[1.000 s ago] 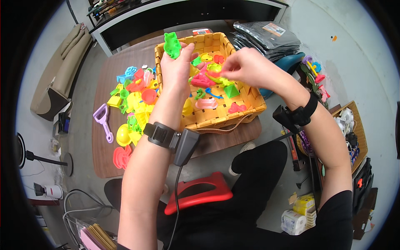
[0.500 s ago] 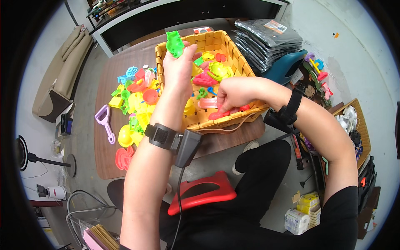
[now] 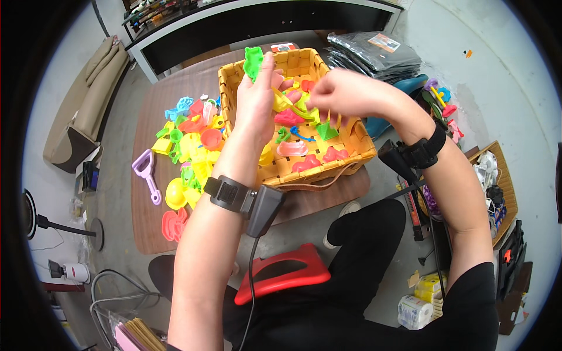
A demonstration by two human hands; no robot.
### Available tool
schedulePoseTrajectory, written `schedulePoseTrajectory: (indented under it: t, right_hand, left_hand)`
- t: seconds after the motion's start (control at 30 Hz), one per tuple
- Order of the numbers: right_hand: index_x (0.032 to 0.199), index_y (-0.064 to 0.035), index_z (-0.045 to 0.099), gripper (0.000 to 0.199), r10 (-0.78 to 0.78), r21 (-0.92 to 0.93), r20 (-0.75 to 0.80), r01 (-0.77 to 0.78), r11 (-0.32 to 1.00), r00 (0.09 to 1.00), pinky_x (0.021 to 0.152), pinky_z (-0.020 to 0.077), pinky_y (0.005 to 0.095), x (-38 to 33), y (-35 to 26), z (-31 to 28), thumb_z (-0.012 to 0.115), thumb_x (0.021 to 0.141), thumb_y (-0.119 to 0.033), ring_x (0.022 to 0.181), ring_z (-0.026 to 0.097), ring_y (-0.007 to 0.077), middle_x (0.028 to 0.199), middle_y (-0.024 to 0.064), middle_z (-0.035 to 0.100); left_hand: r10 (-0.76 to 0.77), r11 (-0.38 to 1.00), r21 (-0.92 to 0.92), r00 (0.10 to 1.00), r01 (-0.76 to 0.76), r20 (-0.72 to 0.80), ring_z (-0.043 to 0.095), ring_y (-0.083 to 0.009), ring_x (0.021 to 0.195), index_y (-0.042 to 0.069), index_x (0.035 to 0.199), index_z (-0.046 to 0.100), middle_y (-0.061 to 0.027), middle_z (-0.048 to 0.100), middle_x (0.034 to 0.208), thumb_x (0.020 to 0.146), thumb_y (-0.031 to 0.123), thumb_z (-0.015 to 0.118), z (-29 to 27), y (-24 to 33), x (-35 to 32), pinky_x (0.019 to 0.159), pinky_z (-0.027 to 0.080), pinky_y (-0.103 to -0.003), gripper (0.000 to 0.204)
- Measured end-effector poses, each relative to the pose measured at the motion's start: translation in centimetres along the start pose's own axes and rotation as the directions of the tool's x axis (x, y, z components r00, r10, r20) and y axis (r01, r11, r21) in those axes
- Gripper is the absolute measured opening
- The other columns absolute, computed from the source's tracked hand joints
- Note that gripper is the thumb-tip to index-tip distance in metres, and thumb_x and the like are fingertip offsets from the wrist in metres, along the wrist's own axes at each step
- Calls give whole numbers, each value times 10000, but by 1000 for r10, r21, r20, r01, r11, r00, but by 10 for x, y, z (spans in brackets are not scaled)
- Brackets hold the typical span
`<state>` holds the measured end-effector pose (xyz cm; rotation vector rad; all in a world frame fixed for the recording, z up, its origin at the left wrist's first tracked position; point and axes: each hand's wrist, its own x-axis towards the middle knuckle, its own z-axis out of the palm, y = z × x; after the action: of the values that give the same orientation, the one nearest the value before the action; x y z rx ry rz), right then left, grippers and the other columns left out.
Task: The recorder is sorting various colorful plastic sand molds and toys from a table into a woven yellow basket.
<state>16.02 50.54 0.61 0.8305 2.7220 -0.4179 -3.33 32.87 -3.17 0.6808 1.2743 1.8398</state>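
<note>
My left hand (image 3: 256,96) is raised over the left side of the woven basket (image 3: 358,153). Its thumb presses on a green animal-shaped sand mould (image 3: 253,62), and a yellow toy piece (image 3: 281,100) shows by its fingers. Above the basket's right side hovers my right hand (image 3: 345,93), its bent fingers apart and no object visible in them. Under it lie a green pyramid-like mould (image 3: 326,131) and a yellow toy (image 3: 305,111). Two pinkish-red moulds (image 3: 335,154) rest along the basket's near side, beside a clear pink piece (image 3: 292,149) and a small blue tool (image 3: 301,134).
Colourful toys (image 3: 190,143) are heaped on the brown table (image 3: 155,117) left of the basket, with a purple toy spade (image 3: 146,175) at the edge. Grey plastic-wrapped packages (image 3: 374,55) are stacked at the back right. A red stool (image 3: 284,274) stands below me.
My right hand has lifted off the pinkish-red moulds and moved up and away over the basket, uncovering them and the green pyramid-like mould. My left hand has shifted slightly right with the green mould.
</note>
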Motion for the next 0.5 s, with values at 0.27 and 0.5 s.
schedulePoseTrajectory:
  t: [0.27,0.5]
  right_hand:
    - [1077,-51,778,291,8,10,-40,-8,1000,999,865,598,422,21,-38,-10,887,833,-164,984,757,338,1026,176,788]
    - [1066,-50,775,287,-13,36,-64,16,999,998,858,598,422,11,-26,-7,890,834,-176,973,756,336,1015,175,786]
  left_hand:
    - [23,999,31,999,-24,29,680,-184,1048,72,1321,614,-76,696,1166,1099,419,647,-4,0,-2,850,592,-408,413]
    - [35,996,81,999,-37,28,679,-183,1042,69,1320,613,-77,696,1161,1102,421,644,1,-4,-7,846,591,-406,415]
